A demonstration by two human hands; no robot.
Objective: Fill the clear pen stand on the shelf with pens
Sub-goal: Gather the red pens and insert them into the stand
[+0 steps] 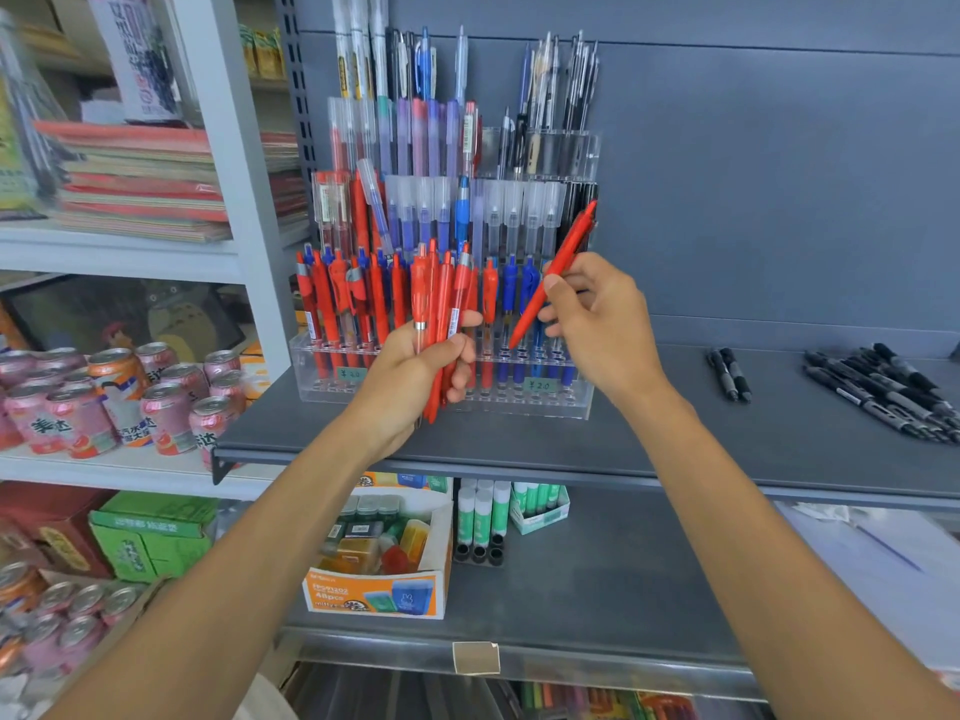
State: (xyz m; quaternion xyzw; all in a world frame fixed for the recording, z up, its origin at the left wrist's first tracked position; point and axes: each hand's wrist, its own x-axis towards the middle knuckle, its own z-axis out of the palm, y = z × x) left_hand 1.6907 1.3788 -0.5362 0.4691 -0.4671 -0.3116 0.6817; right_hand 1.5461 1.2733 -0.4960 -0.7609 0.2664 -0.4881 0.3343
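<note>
Gripping a bundle of red pens point(441, 309) upright in the left hand point(415, 374), a person pinches a single red pen point(558, 270) in the right hand point(597, 324), tilted just in front of the clear pen stand point(519, 403) on the grey shelf point(675, 439). Red and blue pens point(324, 304) stand in its front rows; loose black pens point(883, 392) lie far right.

free: shelf point(675, 439) right of pen stand point(519, 402) | obstacle: black pens point(883, 392) farther right
</note>
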